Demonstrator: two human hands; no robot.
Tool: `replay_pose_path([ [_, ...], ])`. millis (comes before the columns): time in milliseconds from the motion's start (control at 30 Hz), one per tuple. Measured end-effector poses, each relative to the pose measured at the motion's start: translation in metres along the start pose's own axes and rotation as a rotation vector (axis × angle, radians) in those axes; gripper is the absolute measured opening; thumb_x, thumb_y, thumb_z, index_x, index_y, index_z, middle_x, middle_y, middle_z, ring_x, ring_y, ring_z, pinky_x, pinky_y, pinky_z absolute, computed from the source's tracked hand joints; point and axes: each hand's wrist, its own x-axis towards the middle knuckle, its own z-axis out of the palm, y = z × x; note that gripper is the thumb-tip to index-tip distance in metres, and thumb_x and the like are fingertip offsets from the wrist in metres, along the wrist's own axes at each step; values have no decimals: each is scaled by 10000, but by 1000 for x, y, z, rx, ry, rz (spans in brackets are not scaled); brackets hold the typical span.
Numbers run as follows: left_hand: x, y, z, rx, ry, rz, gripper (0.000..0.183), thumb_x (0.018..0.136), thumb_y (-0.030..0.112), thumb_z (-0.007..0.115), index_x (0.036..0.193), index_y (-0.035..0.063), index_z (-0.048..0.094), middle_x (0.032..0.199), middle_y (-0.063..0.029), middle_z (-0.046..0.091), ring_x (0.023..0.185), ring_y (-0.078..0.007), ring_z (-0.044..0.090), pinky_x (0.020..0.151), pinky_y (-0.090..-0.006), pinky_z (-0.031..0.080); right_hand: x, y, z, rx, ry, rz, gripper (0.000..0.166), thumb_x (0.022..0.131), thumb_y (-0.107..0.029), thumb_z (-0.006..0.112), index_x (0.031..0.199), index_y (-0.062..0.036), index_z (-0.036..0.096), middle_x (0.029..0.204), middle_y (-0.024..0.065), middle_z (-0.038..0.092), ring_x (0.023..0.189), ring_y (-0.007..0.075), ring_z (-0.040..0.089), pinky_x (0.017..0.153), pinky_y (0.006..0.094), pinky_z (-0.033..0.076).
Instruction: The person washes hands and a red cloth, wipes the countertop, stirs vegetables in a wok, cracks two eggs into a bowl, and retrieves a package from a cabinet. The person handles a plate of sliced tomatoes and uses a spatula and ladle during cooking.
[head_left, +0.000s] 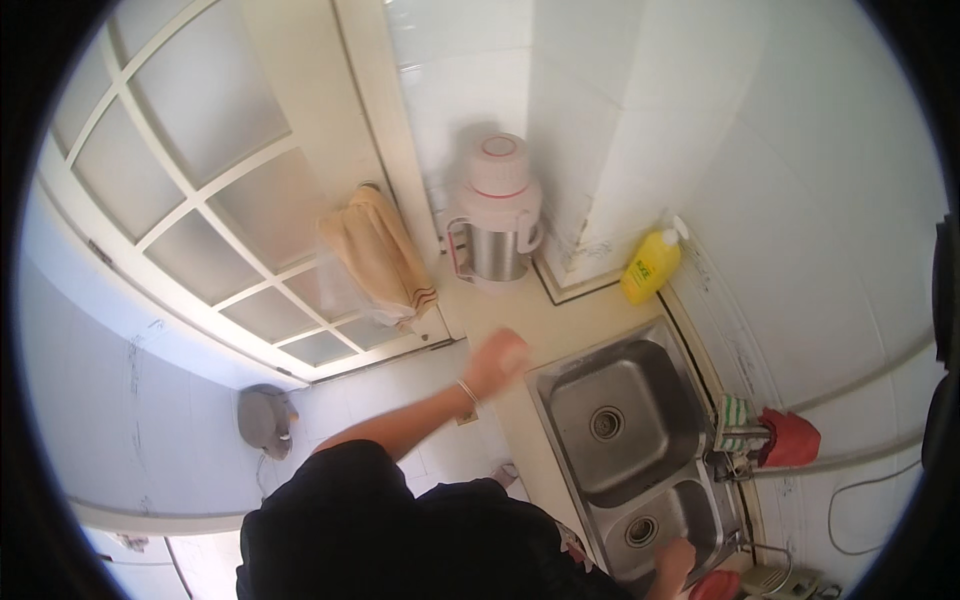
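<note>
My left hand (499, 364), with a thin band at the wrist, is over the pale countertop (507, 409) to the left of the sink. It is blurred, and whether its curled fingers hold anything is unclear. My right hand (675, 561) is low in view, over the edge of the smaller steel basin (686, 504). Its fingers are partly hidden, and a red object (715, 585) lies close beside it. The larger steel basin (637, 390) lies between my hands, its drain (607, 424) visible.
A pink and steel vacuum flask (497, 217) and a yellow pump bottle (651, 266) stand behind the sink. Red cloth (789, 438) and a green-striped cloth (733, 421) hang by the wall. Left, a towel (382, 251) hangs on a glazed door (199, 196).
</note>
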Motion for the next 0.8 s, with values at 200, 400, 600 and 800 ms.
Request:
replay_pose_path([
  [200, 21, -161, -122, 549, 598, -774, 329, 766, 220, 683, 1034, 59, 581, 985, -185, 575, 955, -333, 551, 833, -421, 455, -21, -103, -69, 309, 174, -673, 414, 750, -169, 680, 1133, -37, 590, 1113, 160, 596, 1053, 343, 548, 893, 420, 450],
  [400, 8, -187, -185, 377, 944, -1013, 434, 740, 294, 705, 1102, 113, 550, 1034, -188, 563, 1019, -342, 534, 877, -425, 441, -20, -178, -102, 388, 247, -1113, 365, 766, -162, 686, 1101, -44, 606, 1082, 148, 607, 1003, 349, 559, 884, 414, 448],
  [600, -13, -221, -234, 402, 607, -1248, 464, 726, 330, 711, 1105, 92, 587, 1078, -180, 577, 1066, -326, 534, 936, -417, 407, -66, -286, -127, 435, 111, -1379, 279, 800, -174, 659, 1048, -47, 638, 1010, 152, 638, 974, 329, 585, 854, 400, 469],
  [800, -63, -259, -224, 240, 692, -956, 314, 704, 391, 724, 904, 150, 698, 1073, -125, 593, 1044, -310, 539, 912, -424, 420, -104, -451, -138, 457, 13, -1559, 214, 850, -189, 602, 1002, -45, 648, 969, 156, 645, 914, 337, 600, 787, 395, 478],
])
